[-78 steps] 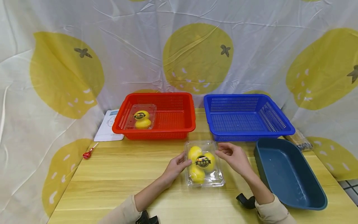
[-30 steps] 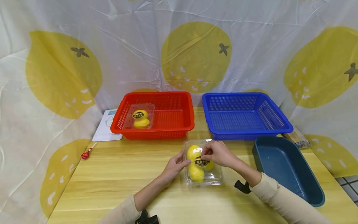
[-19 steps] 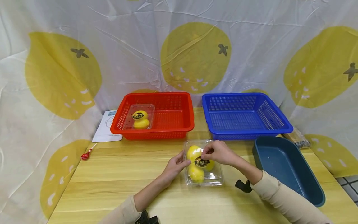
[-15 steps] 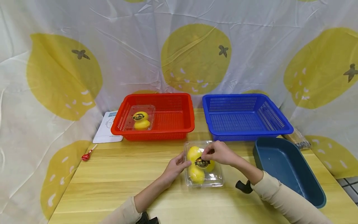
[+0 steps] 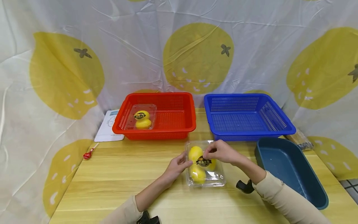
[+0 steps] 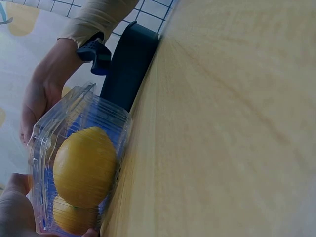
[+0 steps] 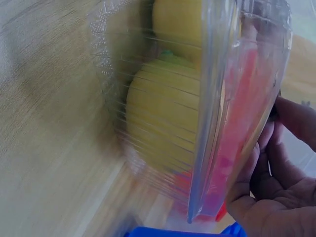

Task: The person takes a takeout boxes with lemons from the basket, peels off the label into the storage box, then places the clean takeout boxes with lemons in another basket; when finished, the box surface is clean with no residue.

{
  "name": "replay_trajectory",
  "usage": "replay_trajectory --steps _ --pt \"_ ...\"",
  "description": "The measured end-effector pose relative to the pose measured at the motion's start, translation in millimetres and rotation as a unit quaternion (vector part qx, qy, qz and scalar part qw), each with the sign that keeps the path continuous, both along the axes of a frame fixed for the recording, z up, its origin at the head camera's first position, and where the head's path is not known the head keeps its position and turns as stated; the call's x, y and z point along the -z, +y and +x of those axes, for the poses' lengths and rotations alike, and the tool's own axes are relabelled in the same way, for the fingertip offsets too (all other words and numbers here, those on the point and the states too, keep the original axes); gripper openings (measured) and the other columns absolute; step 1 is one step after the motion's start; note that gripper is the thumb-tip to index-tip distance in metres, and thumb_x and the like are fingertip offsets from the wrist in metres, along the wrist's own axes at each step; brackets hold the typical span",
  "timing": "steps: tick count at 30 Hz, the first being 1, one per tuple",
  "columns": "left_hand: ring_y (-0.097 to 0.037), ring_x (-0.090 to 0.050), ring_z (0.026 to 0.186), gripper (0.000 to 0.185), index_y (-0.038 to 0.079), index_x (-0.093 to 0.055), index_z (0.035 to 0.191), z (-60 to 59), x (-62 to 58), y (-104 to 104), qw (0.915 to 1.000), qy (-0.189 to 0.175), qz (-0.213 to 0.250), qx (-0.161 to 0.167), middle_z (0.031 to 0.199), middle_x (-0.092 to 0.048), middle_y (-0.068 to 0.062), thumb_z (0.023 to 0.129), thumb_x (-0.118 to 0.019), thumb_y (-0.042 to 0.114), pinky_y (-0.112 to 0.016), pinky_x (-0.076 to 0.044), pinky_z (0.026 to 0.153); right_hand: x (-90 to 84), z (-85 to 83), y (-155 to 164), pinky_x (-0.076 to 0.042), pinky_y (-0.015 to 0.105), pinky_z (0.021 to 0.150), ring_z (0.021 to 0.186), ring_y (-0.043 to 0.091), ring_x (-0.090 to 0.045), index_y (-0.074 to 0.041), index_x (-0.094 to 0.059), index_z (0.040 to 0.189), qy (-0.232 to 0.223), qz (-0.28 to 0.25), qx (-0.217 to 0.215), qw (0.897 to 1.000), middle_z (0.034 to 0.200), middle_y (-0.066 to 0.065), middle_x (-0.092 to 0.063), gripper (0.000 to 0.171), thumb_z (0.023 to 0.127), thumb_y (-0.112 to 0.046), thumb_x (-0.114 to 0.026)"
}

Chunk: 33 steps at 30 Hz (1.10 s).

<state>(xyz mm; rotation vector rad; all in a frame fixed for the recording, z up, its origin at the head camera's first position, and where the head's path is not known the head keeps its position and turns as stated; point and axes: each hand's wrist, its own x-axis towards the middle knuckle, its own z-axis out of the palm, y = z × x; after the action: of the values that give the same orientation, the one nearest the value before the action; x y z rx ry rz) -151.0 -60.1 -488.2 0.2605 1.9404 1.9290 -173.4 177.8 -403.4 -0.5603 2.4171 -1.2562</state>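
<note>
A clear plastic clamshell box (image 5: 208, 181) lies on the table with three lemons (image 5: 197, 175) inside, seen through its lid. My left hand (image 5: 174, 171) grips the box's left side, its thumb on top of the lid. On the lid is a dark sticker (image 5: 203, 162) with gold lettering. My right hand (image 5: 225, 153) is over the lid's right part, thumb and curled forefinger pinching the sticker's upper edge. In the right wrist view a dark bit of the sticker (image 7: 273, 113) shows between thumb and fingers. The left wrist view shows the box (image 6: 94, 111) from its side.
Behind the box stand a red basket (image 5: 170, 132), holding a similar clamshell box (image 5: 152, 109) of lemons, and a blue basket (image 5: 251, 137). A dark teal tub (image 5: 296, 168) is at the right. A lollipop (image 5: 88, 155) and a white card (image 5: 107, 132) lie at the left.
My right hand has come from the box's right edge onto the lid at the sticker, and over the last second stays there. My left hand keeps its hold on the box.
</note>
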Motion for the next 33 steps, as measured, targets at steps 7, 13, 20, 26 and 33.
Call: replay_trajectory --steps 7,13,20,26,33 --pt "-0.036 -0.032 0.144 0.077 -0.001 -0.026 0.152 -1.3 2.7 -0.1 1.0 -0.001 -0.003 0.0 0.157 -0.03 -0.021 0.093 -0.065 0.031 -0.042 -0.033 0.114 -1.9 1.3 1.3 -0.051 0.027 0.075 0.083 0.013 -0.059 -0.002 -0.074 0.091 -0.014 -0.006 -0.006 1.0 0.091 0.008 -0.074 0.012 0.088 -0.012 -0.07" --pt "-0.036 -0.034 0.143 0.077 -0.002 -0.026 0.151 -1.4 4.2 -0.6 1.0 -0.001 -0.005 -0.001 0.156 -0.03 -0.022 0.093 -0.065 0.031 -0.043 -0.034 0.114 -1.3 1.3 2.2 -0.051 0.027 0.075 0.084 0.014 -0.06 -0.001 -0.074 0.091 -0.015 -0.011 -0.007 1.0 0.093 0.01 -0.073 0.012 0.088 -0.012 -0.069" --pt "-0.038 -0.033 0.143 0.077 -0.004 -0.026 0.151 -0.6 4.4 -1.3 1.0 0.002 -0.008 0.001 0.156 -0.028 -0.023 0.094 -0.065 0.03 -0.044 -0.033 0.114 -0.2 1.7 3.3 -0.051 0.026 0.077 0.088 0.013 -0.061 -0.001 -0.074 0.093 -0.019 -0.023 -0.014 0.999 0.097 0.011 -0.073 0.014 0.089 -0.012 -0.069" --pt "-0.038 -0.034 0.143 0.077 -0.004 -0.026 0.151 -0.6 3.9 -1.3 0.9999 0.004 -0.011 0.002 0.156 -0.029 -0.023 0.094 -0.065 0.03 -0.043 -0.034 0.114 -1.1 1.8 4.4 -0.052 0.027 0.079 0.09 0.014 -0.063 -0.001 -0.074 0.093 -0.016 -0.024 -0.012 1.0 0.099 0.012 -0.073 0.014 0.089 -0.014 -0.069" --pt "-0.037 -0.031 0.144 0.078 -0.004 -0.025 0.151 -2.0 2.8 -0.7 1.0 0.0 -0.007 -0.001 0.157 -0.026 -0.023 0.093 -0.065 0.03 -0.042 -0.032 0.114 -2.1 0.2 5.4 -0.052 0.025 0.077 0.088 0.014 -0.061 0.0 -0.074 0.093 -0.014 -0.027 -0.015 0.999 0.099 0.012 -0.072 0.016 0.089 -0.015 -0.069"
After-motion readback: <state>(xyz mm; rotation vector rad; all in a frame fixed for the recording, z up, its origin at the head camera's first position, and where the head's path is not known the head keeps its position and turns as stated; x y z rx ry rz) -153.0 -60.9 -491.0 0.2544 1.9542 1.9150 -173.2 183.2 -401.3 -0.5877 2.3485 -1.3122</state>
